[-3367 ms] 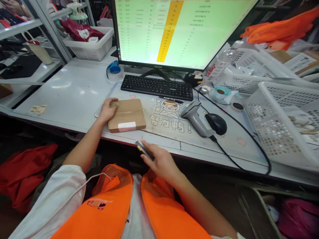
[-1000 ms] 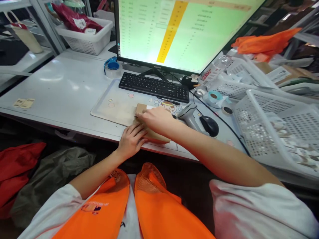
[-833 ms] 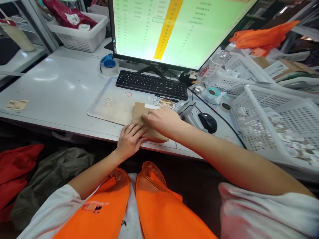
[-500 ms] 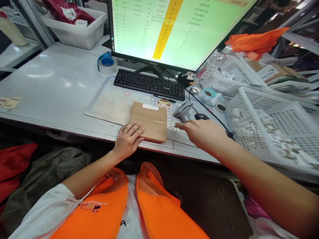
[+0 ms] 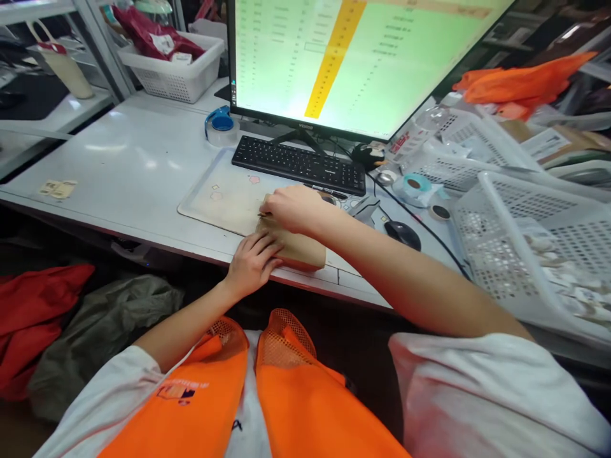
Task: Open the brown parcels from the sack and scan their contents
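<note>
A brown cardboard box [image 5: 305, 250] lies near the front edge of the desk, partly covered by my hands. My left hand [image 5: 252, 264] rests on its left front part, fingers stretched out and slightly apart, the thumb by the front edge. At the far left corner of the box, my right hand [image 5: 291, 207] is closed, knuckles up. A small dark tip shows by its fingers; what it belongs to is hidden. Behind my right forearm, a grey barcode scanner [image 5: 365, 208] lies beside a black mouse [image 5: 403, 235].
Beyond the box are a keyboard [image 5: 298, 164], a monitor [image 5: 363, 63] and a tape dispenser [image 5: 222, 127]. White plastic baskets [image 5: 496, 254] fill the right side; another basket [image 5: 179, 79] stands at back left. A pale desk mat [image 5: 210, 197] lies under the box.
My right hand has moved left, from beside the scanner to the far left corner of the box. My left hand stays on the box. The view has shifted slightly.
</note>
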`<state>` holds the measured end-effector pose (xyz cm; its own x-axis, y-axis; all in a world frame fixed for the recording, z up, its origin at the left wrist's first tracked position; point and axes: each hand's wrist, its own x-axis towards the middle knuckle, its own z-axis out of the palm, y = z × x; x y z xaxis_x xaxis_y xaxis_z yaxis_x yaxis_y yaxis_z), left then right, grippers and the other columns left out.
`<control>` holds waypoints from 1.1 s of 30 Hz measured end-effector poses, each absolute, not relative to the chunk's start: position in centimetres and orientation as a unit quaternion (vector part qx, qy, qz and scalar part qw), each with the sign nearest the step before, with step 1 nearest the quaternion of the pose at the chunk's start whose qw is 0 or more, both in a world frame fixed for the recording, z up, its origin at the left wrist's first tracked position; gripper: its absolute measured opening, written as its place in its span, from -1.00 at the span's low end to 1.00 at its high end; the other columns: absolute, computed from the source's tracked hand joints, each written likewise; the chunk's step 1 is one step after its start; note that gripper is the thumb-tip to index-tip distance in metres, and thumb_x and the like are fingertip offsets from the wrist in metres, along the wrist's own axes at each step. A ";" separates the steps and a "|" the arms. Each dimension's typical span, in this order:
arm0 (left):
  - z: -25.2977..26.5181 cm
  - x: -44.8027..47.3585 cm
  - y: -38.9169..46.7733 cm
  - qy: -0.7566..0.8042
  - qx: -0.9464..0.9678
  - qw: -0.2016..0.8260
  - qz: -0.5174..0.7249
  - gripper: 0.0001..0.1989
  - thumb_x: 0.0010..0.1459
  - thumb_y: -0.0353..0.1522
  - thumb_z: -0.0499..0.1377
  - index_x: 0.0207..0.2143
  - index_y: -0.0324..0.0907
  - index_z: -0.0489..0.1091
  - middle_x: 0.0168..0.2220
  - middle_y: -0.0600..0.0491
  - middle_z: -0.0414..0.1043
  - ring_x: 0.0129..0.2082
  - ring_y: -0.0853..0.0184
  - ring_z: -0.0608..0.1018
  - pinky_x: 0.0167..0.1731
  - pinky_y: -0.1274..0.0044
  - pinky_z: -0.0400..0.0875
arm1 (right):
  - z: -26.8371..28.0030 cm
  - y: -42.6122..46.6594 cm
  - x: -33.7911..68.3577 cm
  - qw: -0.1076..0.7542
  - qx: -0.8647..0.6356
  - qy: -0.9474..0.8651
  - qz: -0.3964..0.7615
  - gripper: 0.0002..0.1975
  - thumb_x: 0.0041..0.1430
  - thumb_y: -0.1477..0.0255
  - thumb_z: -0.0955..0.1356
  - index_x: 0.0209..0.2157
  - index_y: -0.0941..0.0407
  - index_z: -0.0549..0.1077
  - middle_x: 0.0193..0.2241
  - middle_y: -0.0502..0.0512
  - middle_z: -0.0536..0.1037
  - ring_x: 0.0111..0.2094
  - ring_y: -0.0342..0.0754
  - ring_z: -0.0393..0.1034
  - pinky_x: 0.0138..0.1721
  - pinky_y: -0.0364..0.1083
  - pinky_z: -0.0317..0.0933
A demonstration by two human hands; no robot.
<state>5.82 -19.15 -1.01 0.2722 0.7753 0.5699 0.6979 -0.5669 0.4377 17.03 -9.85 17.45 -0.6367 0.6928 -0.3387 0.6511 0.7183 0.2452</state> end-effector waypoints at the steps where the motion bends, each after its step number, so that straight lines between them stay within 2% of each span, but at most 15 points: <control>1: -1.0 5.8 -19.2 0.464 0.796 0.048 0.385 -0.67 0.40 -0.27 0.17 0.14 -0.14 0.51 0.23 -0.09 0.47 0.33 0.05 0.39 0.26 0.14 0.36 | 17.4 -9.8 17.2 0.210 0.376 0.901 0.045 -0.60 0.32 0.60 0.24 0.04 0.15 0.63 -0.16 0.30 0.65 -0.17 0.14 0.54 -0.28 -0.04 0.15; 5: -1.0 5.7 -19.2 0.467 0.797 0.047 0.379 -0.66 0.40 -0.27 0.17 0.16 -0.11 0.49 0.24 -0.08 0.46 0.33 0.06 0.40 0.26 0.15 0.36 | 16.7 -9.6 19.0 0.197 0.385 0.901 0.037 -0.62 0.30 0.58 0.26 -0.01 0.12 0.65 -0.22 0.29 0.66 -0.18 0.16 0.54 -0.26 -0.03 0.18; 11: -1.0 5.6 -19.2 0.454 0.799 0.034 0.392 -0.67 0.40 -0.28 0.17 0.16 -0.12 0.48 0.24 -0.07 0.47 0.32 0.10 0.40 0.28 0.20 0.34 | 15.1 -10.2 27.8 0.176 0.461 0.870 0.000 -0.75 0.22 0.52 0.35 -0.24 0.08 0.70 -0.33 0.32 0.64 -0.24 0.23 0.55 -0.24 0.08 0.26; 14: -1.0 5.8 -19.3 0.457 0.799 0.037 0.389 -0.67 0.41 -0.27 0.16 0.16 -0.10 0.48 0.24 -0.06 0.47 0.33 0.10 0.39 0.29 0.20 0.33 | 14.4 -10.9 33.0 0.231 0.533 0.814 0.025 -0.75 0.17 0.56 0.33 -0.38 0.10 0.68 -0.41 0.33 0.63 -0.33 0.21 0.54 -0.32 0.08 0.27; 15: -1.0 5.8 -19.3 0.458 0.798 0.042 0.388 -0.67 0.41 -0.27 0.16 0.16 -0.10 0.48 0.24 -0.06 0.46 0.33 0.10 0.39 0.29 0.20 0.33 | 14.2 -11.2 34.2 0.250 0.554 0.793 0.038 -0.73 0.16 0.58 0.32 -0.37 0.10 0.68 -0.41 0.32 0.62 -0.35 0.20 0.53 -0.33 0.07 0.26; 17: -1.0 5.8 -19.3 0.460 0.799 0.051 0.385 -0.66 0.41 -0.26 0.16 0.16 -0.10 0.48 0.25 -0.06 0.46 0.33 0.10 0.39 0.29 0.19 0.32 | 13.4 -12.0 35.5 0.245 0.578 0.777 0.056 -0.64 0.19 0.60 0.28 -0.16 0.08 0.68 -0.37 0.28 0.63 -0.36 0.15 0.52 -0.33 0.03 0.25; 19: -0.9 5.0 -18.9 0.465 0.798 0.057 0.379 -0.66 0.41 -0.26 0.14 0.17 -0.09 0.48 0.26 -0.06 0.45 0.34 0.09 0.39 0.29 0.19 0.31 | 12.0 -12.8 35.3 0.176 0.585 0.788 0.078 -0.50 0.28 0.58 0.24 0.16 0.03 0.55 -0.24 0.27 0.62 -0.30 0.12 0.51 -0.30 0.00 0.24; 21: -0.6 3.3 -18.1 0.470 0.798 0.061 0.373 -0.65 0.42 -0.26 0.12 0.18 -0.10 0.48 0.27 -0.06 0.44 0.36 0.09 0.36 0.30 0.17 0.30 | 9.8 -13.6 34.2 0.101 0.589 0.795 0.101 -0.47 0.37 0.50 0.21 0.32 0.04 0.39 -0.10 0.32 0.58 -0.18 0.15 0.48 -0.22 0.01 0.25; 25: 0.5 -2.4 -16.4 0.459 0.824 0.072 0.324 -0.64 0.44 -0.26 0.08 0.19 -0.10 0.46 0.30 -0.02 0.41 0.40 0.10 0.30 0.33 0.14 0.25 | 5.1 -13.8 31.9 0.018 0.599 0.796 0.081 -0.49 0.44 0.30 0.22 0.31 0.18 0.38 0.04 0.43 0.49 0.02 0.29 0.37 -0.05 0.13 0.29; 29: 2.5 -5.9 -16.1 0.471 0.842 0.060 0.258 -0.65 0.44 -0.23 0.08 0.17 -0.10 0.47 0.31 -0.01 0.39 0.41 0.06 0.28 0.35 0.08 0.17 | 4.1 -11.6 29.8 -0.109 0.555 0.824 0.033 -0.49 0.41 0.31 0.25 0.27 0.25 0.40 0.16 0.48 0.41 0.13 0.36 0.30 0.08 0.26 0.27; 31: 3.4 -5.5 -16.0 0.466 0.844 0.057 0.258 -0.66 0.43 -0.21 0.11 0.12 -0.13 0.49 0.29 -0.04 0.41 0.38 0.06 0.33 0.34 0.13 0.19 | 5.0 -10.2 28.1 -0.171 0.504 0.847 0.008 -0.50 0.38 0.32 0.27 0.26 0.24 0.42 0.19 0.46 0.39 0.18 0.33 0.29 0.17 0.26 0.24; 33: 3.8 -4.1 -15.7 0.451 0.848 0.053 0.272 -0.65 0.41 -0.18 0.14 0.10 -0.16 0.50 0.26 -0.07 0.44 0.34 0.08 0.37 0.33 0.18 0.23 | 6.1 -9.0 26.2 -0.192 0.459 0.867 -0.014 -0.51 0.36 0.32 0.31 0.24 0.20 0.44 0.22 0.42 0.36 0.22 0.31 0.27 0.23 0.25 0.20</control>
